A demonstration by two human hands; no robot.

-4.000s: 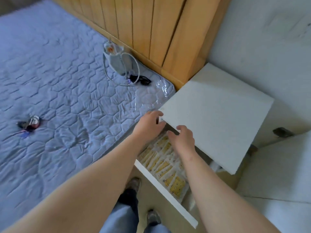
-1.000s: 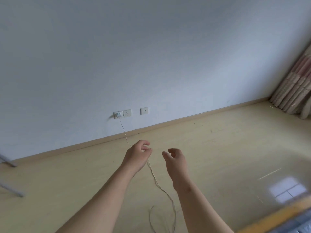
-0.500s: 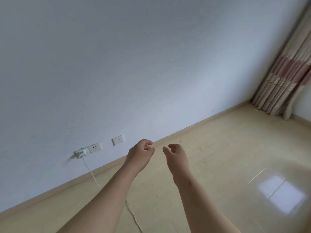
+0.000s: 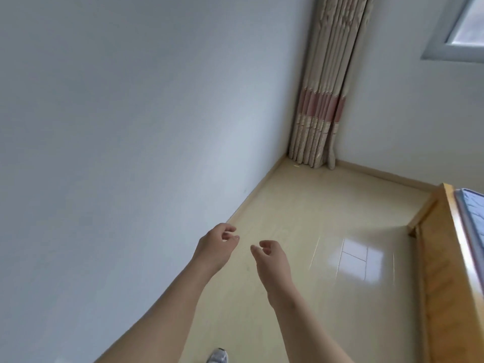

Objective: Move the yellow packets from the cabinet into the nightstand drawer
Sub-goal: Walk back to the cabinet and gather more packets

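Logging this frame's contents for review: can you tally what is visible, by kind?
Hands: 2, left hand and right hand, both empty
Curtain: 1
Window: 1
Shoe: 1
Bed frame: 1
Mattress: 1
Total: 7

We find floor (image 4: 301, 218) passable ahead to the far corner; wall (image 4: 117, 127) bounds the left, wooden bed frame (image 4: 442, 271) the right, curtain (image 4: 322, 100) blocks the corner.

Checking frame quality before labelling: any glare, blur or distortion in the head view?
Head view: a bright reflection glares on the floor; wide-angle skew leans the curtain; left hand and right hand look sharp; light is soft, no hard shadows.
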